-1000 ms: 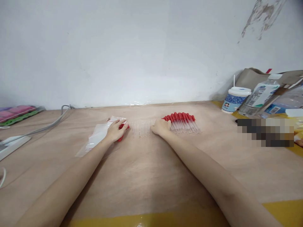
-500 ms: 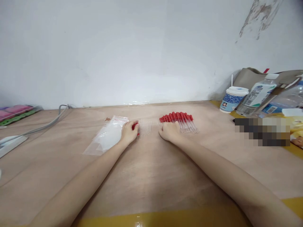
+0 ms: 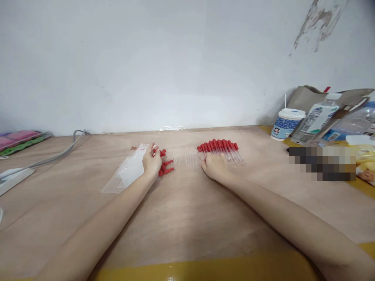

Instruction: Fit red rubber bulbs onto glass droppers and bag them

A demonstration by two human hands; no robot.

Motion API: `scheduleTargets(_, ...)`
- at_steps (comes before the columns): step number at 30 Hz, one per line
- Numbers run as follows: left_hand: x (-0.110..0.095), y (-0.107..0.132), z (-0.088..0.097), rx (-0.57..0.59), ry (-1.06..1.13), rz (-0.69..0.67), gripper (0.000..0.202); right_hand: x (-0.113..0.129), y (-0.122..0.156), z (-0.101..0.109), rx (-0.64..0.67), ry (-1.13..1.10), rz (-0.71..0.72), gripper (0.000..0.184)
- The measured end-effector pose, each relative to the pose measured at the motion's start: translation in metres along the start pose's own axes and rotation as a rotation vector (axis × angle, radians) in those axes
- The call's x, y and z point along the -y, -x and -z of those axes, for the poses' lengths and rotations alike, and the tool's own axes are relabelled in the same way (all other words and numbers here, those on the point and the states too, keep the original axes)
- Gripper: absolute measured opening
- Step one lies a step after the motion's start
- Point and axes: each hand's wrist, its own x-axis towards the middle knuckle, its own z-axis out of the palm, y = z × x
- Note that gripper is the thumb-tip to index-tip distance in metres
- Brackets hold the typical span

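My left hand [image 3: 151, 164] lies open at the left, its fingers apart beside a loose pile of red rubber bulbs [image 3: 166, 170]. A few thin glass tubes [image 3: 175, 162] lie just right of those bulbs. More bare glass tubes [image 3: 191, 160] lie side by side in the middle, close to the thumb side of my right hand [image 3: 215, 166]. That hand rests on the table with its fingers curled under; what they hold is hidden. Behind and right of it, droppers with red bulbs [image 3: 218, 145] form a fanned row, bulbs pointing away. Clear plastic bags [image 3: 125, 173] lie partly under my left wrist.
A paper cup [image 3: 285, 125] with a straw, a plastic bottle [image 3: 318, 121] and a grey-brown bag [image 3: 304, 97] stand at the back right. A grey cable [image 3: 66, 150] runs along the left. Pink and green packs [image 3: 22, 140] lie far left. A white wall rises behind.
My left hand has shifted left and opened; the red bulbs now lie spread beside it. Several glass tubes now lie further right, by my right hand, which has moved slightly right.
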Motion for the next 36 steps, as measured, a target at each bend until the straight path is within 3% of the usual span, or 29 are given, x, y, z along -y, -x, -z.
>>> scheduleTargets(5,0.000,-0.001,0.013,0.057,-0.024,-0.009,0.044,-0.011,0.014,-0.002,-0.132,-0.060,0.060,0.023)
scheduleTargets(9,-0.007,0.008,0.029,0.048,-0.054,-0.141,0.042,-0.017,0.022,-0.009,-0.249,-0.179,0.130,0.023)
scheduleTargets(12,-0.016,0.025,0.038,0.056,-0.023,-0.342,0.042,-0.020,0.023,-0.017,-0.327,-0.368,0.193,0.019)
scheduleTargets(14,-0.020,0.040,0.041,0.192,0.037,-0.425,0.041,-0.021,0.023,-0.019,-0.369,-0.492,0.251,0.018)
scheduleTargets(16,-0.020,0.057,0.042,0.411,0.046,-0.436,0.041,-0.021,0.026,-0.018,-0.388,-0.553,0.322,0.022)
scheduleTargets(18,-0.018,0.070,0.042,0.541,-0.005,-0.457,0.038,-0.019,0.032,-0.014,-0.381,-0.559,0.401,0.022)
scheduleTargets(20,-0.015,0.078,0.041,0.598,-0.098,-0.501,0.028,-0.016,0.038,-0.010,-0.368,-0.560,0.472,0.020)
scheduleTargets(25,-0.012,0.079,0.039,0.607,-0.234,-0.639,0.018,-0.007,0.050,-0.003,-0.328,-0.566,0.567,0.015)
scheduleTargets(36,-0.011,0.080,0.040,0.661,-0.193,-0.647,0.019,-0.004,0.052,-0.003,-0.205,-0.615,0.615,0.020)
